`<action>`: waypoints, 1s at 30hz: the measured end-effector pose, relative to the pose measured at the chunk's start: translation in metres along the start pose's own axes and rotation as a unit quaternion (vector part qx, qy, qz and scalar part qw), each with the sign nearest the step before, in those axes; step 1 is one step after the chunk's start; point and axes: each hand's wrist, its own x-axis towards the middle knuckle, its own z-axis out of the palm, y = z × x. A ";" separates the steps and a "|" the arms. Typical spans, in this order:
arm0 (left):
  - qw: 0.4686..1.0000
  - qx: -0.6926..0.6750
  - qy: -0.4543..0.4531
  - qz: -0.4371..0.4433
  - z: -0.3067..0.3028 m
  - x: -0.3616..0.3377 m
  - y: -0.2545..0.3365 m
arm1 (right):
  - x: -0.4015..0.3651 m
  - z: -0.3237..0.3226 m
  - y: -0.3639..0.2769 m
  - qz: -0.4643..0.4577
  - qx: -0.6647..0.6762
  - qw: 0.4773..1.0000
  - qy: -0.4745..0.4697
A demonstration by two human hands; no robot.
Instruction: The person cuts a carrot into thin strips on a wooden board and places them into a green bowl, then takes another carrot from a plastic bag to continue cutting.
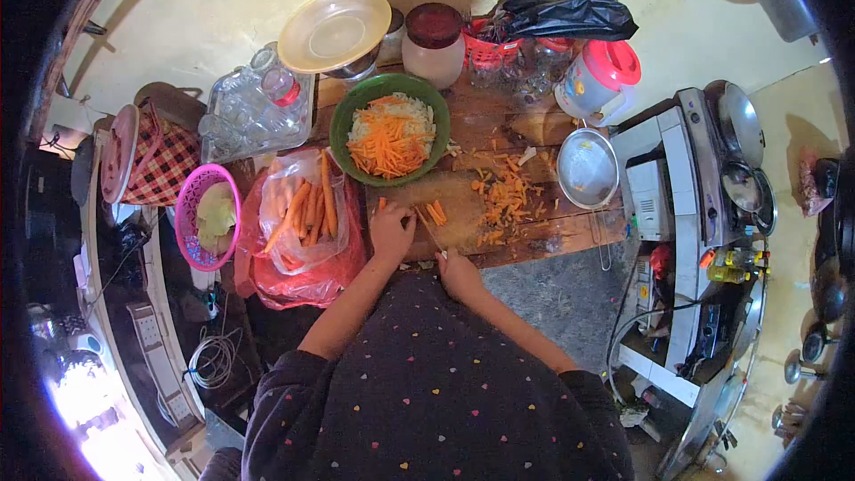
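My right hand (460, 276) is closed round the handle of a knife (429, 230), whose blade slants up and left across the wooden cutting board (454, 191). Just left of the blade, my left hand (392, 230) bends its fingers down onto the board over a carrot piece (382, 202); only an orange end shows past the fingertips. A few cut carrot sticks (435, 212) lie right of the blade. Behind the hands stands a green bowl (336, 129) with shredded carrot (392, 153) and pale shreds. Orange peelings (509, 196) are scattered to the right.
Whole carrots (307, 214) fill a plastic bag (312, 281) at left, beside a pink basket (182, 232) with pale leaves. A glassware tray (218, 107), jar (434, 58) and pitcher (598, 80) stand behind. A strainer (588, 169) lies right; a stove (704, 160) stands farther right.
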 end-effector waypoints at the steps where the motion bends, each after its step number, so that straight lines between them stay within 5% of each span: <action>1: 1.000 -0.009 -0.008 -0.001 -0.001 0.000 0.000 | 0.004 0.003 0.001 -0.004 -0.005 1.000 -0.004; 24: 0.991 -0.119 -0.040 -0.053 0.000 -0.001 0.038 | -0.012 -0.005 0.033 0.038 0.122 0.990 0.066; 30: 0.989 0.028 -0.123 -0.078 0.000 0.011 0.064 | -0.021 -0.017 0.028 0.057 0.150 0.985 0.064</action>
